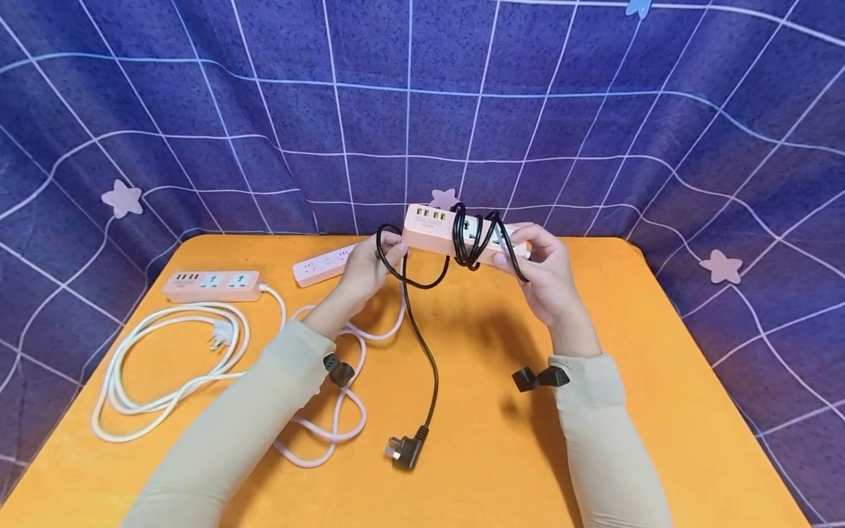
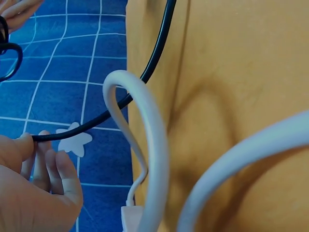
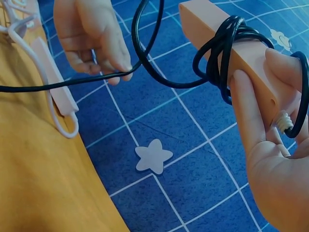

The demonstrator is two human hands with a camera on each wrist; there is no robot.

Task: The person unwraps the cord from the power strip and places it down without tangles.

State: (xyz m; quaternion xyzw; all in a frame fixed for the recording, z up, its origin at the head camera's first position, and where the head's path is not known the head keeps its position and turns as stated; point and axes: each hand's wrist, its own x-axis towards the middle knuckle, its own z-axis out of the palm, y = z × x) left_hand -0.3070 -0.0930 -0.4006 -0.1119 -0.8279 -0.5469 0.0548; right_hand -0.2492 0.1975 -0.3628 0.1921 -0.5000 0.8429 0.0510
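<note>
In the head view my right hand [image 1: 546, 271] grips one end of a pink power strip [image 1: 432, 233] held above the table. Its black cord [image 1: 470, 249] is wrapped several times around the strip's middle. In the right wrist view the cord leaves the strip at the end beside my right palm. My left hand [image 1: 370, 265] pinches the loose length of cord between thumb and fingers, left of the strip. From there a slack loop runs to the wraps. The other length hangs down to a black plug [image 1: 407, 449] with metal prongs low over the table.
On the orange table [image 1: 488, 455] at left lies another pink power strip [image 1: 213, 286] with a coiled white cord [image 1: 125, 367] and white plug [image 1: 221, 335]. A slimmer pale pink strip [image 1: 318, 268] lies behind my left hand, its cord [image 1: 330, 433] looping under my left arm.
</note>
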